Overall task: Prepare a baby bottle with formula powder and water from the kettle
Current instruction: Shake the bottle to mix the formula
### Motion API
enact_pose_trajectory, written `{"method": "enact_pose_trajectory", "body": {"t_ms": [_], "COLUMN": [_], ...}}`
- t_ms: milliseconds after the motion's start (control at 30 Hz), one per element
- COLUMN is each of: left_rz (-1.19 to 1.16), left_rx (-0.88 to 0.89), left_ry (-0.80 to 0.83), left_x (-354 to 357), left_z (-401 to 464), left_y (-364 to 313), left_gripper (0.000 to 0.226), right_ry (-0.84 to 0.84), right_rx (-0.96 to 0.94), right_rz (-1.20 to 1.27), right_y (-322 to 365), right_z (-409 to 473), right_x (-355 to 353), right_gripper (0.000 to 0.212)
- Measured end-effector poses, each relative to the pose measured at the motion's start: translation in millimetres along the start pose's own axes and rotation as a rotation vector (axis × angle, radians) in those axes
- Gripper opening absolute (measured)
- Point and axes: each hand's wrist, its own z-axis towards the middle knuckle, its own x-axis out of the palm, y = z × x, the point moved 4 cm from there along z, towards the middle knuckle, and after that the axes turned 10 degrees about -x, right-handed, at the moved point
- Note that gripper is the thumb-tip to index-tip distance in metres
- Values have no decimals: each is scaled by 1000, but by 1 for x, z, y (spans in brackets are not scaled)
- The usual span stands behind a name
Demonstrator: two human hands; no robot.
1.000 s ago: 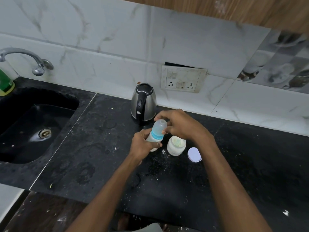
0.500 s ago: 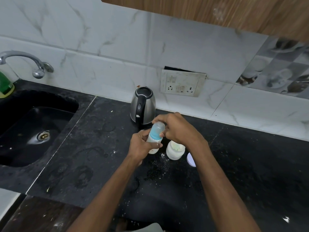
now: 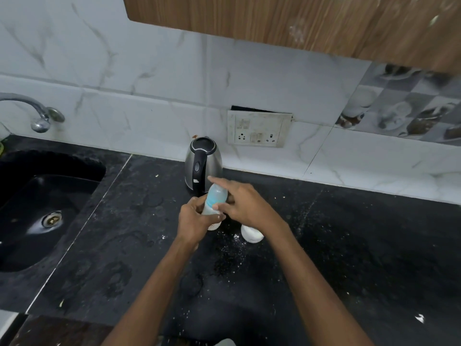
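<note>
A baby bottle (image 3: 215, 199) with a clear cap and a blue ring tilts over the black counter (image 3: 349, 258), in front of the steel kettle (image 3: 203, 163). My left hand (image 3: 194, 219) grips its lower body. My right hand (image 3: 243, 204) holds the capped top, index finger stretched along the cap and thumb on the ring. A white formula jar (image 3: 252, 236) stands on the counter just right of the bottle, partly hidden by my right wrist. Spilled white powder (image 3: 230, 248) speckles the counter below both.
A black sink (image 3: 37, 208) with a metal tap (image 3: 37, 113) lies at the left. A wall socket plate (image 3: 259, 129) sits behind the kettle. Wooden cabinets (image 3: 299, 23) hang overhead. A small white scrap (image 3: 419, 318) lies at the counter's front right.
The view has tilted up, showing more cabinet. My right index finger has stretched out along the cap. The loose white lid right of the jar is now hidden behind my right arm.
</note>
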Motion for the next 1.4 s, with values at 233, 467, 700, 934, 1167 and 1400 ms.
{"method": "enact_pose_trajectory", "body": {"t_ms": [233,467,700,934,1167,1400], "left_rz": [22,110,-117,-151,-139,-160], "left_rx": [56,107,-90,-146,-147,-149], "left_ry": [99,182,350,96,21,-37], "left_x": [1,4,-11,-59,-60,-60], "left_z": [-5,-19,-21,-2,0,-2], "left_y": [-5,2,10,21,14,13], "left_gripper": [68,86,84,37,32,29], "right_ry": [-168,-248,-378,-468,-386,-418], "right_rx": [55,113,121,347,384,311], "right_rz": [345,428,399,1151,1324,1271], "right_y": [-16,-29,-35,-33,-30,-33], "right_z": [-25,-35,-44,-52,-55,-51], "right_x": [31,40,26,22,48,28], "right_gripper": [91,76,93,55,42,33]}}
